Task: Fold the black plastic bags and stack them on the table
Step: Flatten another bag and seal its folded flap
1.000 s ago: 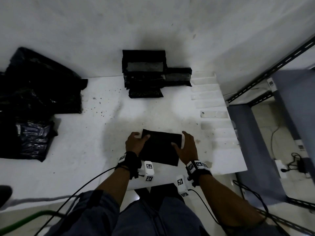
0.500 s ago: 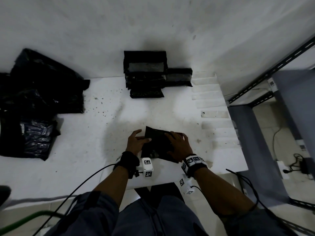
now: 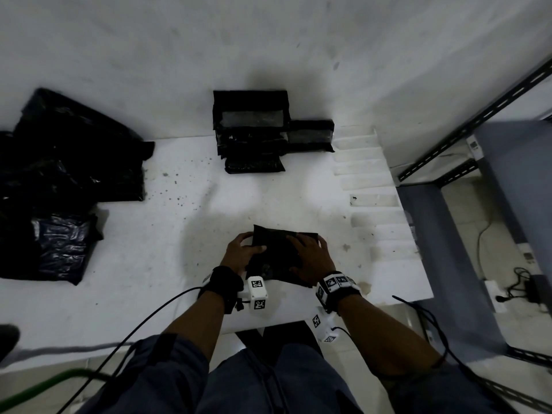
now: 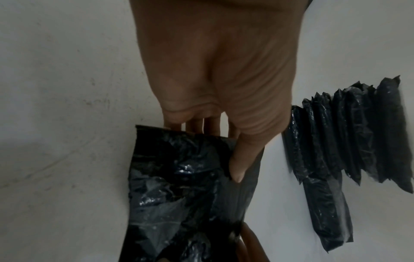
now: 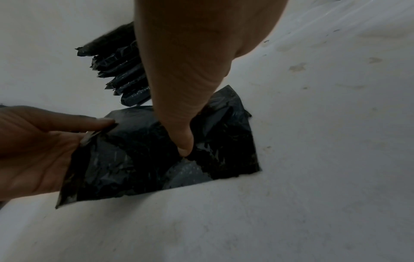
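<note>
Closest in, the half-folded bag (image 3: 276, 252) sits on the white surface (image 3: 155, 258) near the front edge, and both hands are on it. The left hand (image 3: 240, 253) has its fingers tucked under the left edge with the thumb (image 4: 240, 163) pinching down on top, so it's clamped on the bag. The right hand (image 3: 310, 258) lies across the right half with the thumb (image 5: 183, 141) pushing into the plastic; it looks like flat pressing more than a grab, though I can't see what the other fingers are doing underneath

What I'd worry about: the plastic is slick and crinkly, and in the right wrist view it's puffed up in the middle, so I'd guess there's air trapped in there. Let go too early and the fold probably springs back open. Also the bag's near corner is close to the front edge of the surface, so a sloppy sweep could drag it off onto the lap. And the left edge is lifted, so if the two hands pull unevenly the fold goes crooked and won't match the others

Farther back, against the wall, there's the pile of folded bags (image 3: 254, 135), leaning in layers with a smaller one (image 3: 310, 135) just beside it. That pile already looks a bit slumped, so dropping a puffy one on top could slide it. Off to the far left is the heap of loose bags (image 3: 65, 180), well apart from all this
</note>
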